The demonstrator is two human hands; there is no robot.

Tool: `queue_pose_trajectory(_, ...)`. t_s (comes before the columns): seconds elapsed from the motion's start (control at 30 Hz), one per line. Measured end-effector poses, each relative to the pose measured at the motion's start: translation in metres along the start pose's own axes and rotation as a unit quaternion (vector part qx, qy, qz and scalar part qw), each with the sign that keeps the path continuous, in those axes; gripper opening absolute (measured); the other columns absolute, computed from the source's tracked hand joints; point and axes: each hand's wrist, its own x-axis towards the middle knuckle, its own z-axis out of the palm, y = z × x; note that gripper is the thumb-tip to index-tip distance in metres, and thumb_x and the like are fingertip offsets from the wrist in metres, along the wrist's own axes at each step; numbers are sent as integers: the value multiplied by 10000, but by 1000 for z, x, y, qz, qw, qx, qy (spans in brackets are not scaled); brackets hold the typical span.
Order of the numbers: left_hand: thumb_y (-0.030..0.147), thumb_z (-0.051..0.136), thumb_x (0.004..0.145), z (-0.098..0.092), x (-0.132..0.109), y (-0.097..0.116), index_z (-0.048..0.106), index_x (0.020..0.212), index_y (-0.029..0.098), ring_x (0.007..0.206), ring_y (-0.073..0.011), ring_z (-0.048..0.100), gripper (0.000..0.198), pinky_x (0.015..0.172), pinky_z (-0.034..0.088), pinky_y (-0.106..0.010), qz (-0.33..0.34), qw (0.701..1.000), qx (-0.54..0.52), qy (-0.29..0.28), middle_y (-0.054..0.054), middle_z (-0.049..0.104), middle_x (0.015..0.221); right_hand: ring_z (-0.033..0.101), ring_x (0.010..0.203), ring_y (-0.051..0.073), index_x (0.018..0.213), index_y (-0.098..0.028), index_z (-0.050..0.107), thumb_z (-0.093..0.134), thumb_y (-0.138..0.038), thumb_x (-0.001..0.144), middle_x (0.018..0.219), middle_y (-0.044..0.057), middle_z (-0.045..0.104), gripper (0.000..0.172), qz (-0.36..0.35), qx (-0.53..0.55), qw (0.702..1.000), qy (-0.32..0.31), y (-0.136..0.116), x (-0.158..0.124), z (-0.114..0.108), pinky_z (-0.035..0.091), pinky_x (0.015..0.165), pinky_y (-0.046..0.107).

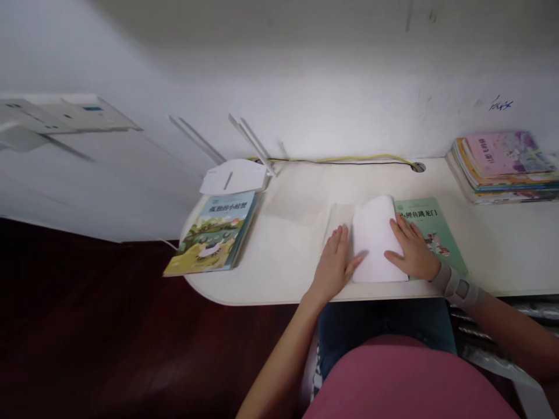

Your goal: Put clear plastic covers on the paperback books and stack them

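A white sheet or blank page [376, 244], its upper part curving, lies over the left part of a green book [441, 233] with a printed cover. Pale, see-through film [335, 216] sticks out to the left of the white sheet. My left hand [336, 262] rests on the film's area, fingers stretched out, thumb reaching onto the white sheet's left edge. Lying flat across the white sheet's right edge and the green cover is my right hand [413, 247], fingers spread, with a grey band [456, 286] on its wrist. Neither hand grips anything.
On the white desk [271, 256], a stack of picture books [213, 235] overhangs the left end, against a white router [234, 176] with raised antennas. Another book stack [502, 166] stands back right. A yellow cable [349, 158] runs along the wall to a desk hole [418, 167].
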Motion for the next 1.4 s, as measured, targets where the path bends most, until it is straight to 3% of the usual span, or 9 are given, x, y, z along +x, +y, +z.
queue_pose_trajectory(0.23,510,363,921,0,1,1,189,1454,73,1401,-309,186,712,1108,268,-485,-2,1000,29,-6,-250,261,1487,272,1378,286,1336,-146,451,456,-394,853,1498,166,284,543,-6,114,993,19,4,-1,-9,298,1082,508)
queue_pose_trajectory(0.43,544,331,917,4,1,-1,285,1433,129,1399,-321,177,663,1097,268,-515,11,998,62,-13,-214,289,1486,197,1405,283,1428,-70,272,493,-375,827,1519,214,192,709,60,130,990,-14,14,46,-4,267,1108,465)
queue_pose_trajectory(0.6,532,335,921,4,0,-3,264,1439,121,1402,-316,172,665,1094,275,-515,16,998,64,-6,-223,283,1485,270,1370,303,1390,-132,359,541,-349,778,1499,169,264,674,53,73,996,1,15,69,5,276,1093,477)
queue_pose_trajectory(0.93,526,364,915,8,-1,-6,189,1472,199,1405,-312,164,669,1089,291,-520,20,998,62,12,-165,270,1505,143,1414,298,1423,-91,294,472,-308,814,1532,169,190,671,73,64,995,6,6,69,12,209,1120,490)
queue_pose_trajectory(1.1,532,345,918,6,-1,-4,182,1467,159,1403,-323,166,684,1092,274,-527,19,998,52,0,-206,269,1497,148,1418,255,1460,-57,167,334,-370,912,1523,196,200,653,27,118,992,41,0,43,17,228,1130,474)
queue_pose_trajectory(1.23,525,342,921,5,0,-4,138,1475,170,1405,-318,160,689,1094,262,-535,19,999,35,2,-208,250,1504,124,1420,265,1450,-2,165,299,-370,928,1519,219,192,652,1,73,997,35,-11,28,17,204,1142,474)
queue_pose_trajectory(1.4,508,375,917,5,0,-3,118,1477,168,1409,-323,137,704,1096,246,-549,14,1000,5,9,-217,216,1513,127,1417,276,1432,24,208,315,-347,918,1510,229,203,643,0,18,1000,11,-20,30,16,195,1144,475)
